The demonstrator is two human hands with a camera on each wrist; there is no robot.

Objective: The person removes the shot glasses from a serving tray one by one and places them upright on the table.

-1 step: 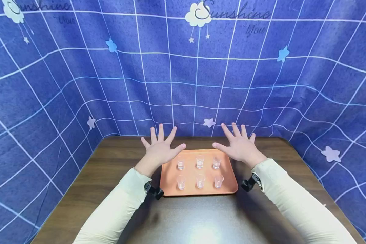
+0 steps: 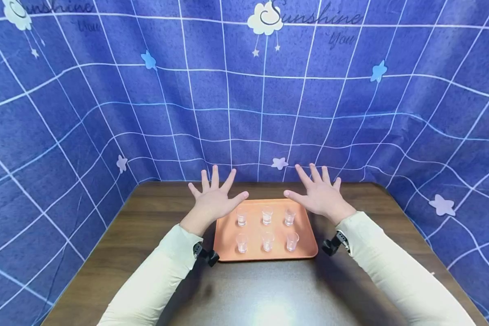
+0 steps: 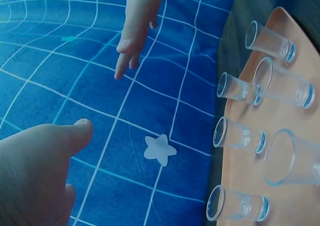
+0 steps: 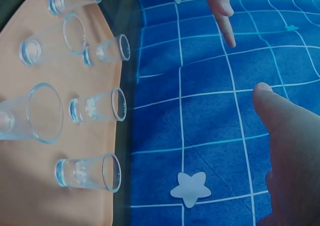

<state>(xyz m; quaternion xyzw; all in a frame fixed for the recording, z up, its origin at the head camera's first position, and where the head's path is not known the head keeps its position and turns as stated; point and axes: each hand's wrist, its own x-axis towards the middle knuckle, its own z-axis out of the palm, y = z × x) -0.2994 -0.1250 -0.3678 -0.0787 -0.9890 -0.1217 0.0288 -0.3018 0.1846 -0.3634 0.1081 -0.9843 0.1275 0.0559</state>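
Note:
Several small clear shot glasses stand upright in two rows on an orange tray (image 2: pixel 228 256); one is the front middle glass (image 2: pixel 268 242), another the back right glass (image 2: pixel 290 217). My left hand (image 2: pixel 213 201) hovers with fingers spread by the tray's back left corner. Mirroring it, my right hand (image 2: pixel 319 197) is spread by the back right corner. Neither hand holds anything or touches a glass. The left wrist view shows the left thumb (image 3: pixel 75 136) apart from the glasses. In the right wrist view the right thumb (image 4: pixel 270 101) is likewise apart from them.
The tray lies on a dark brown wooden table (image 2: pixel 146 226), with a bright glare near its front. A blue curtain (image 2: pixel 244 127) with white lines and stars surrounds the back and sides. Each wrist wears a black strap with a small camera, such as the right wrist camera (image 2: pixel 330 246).

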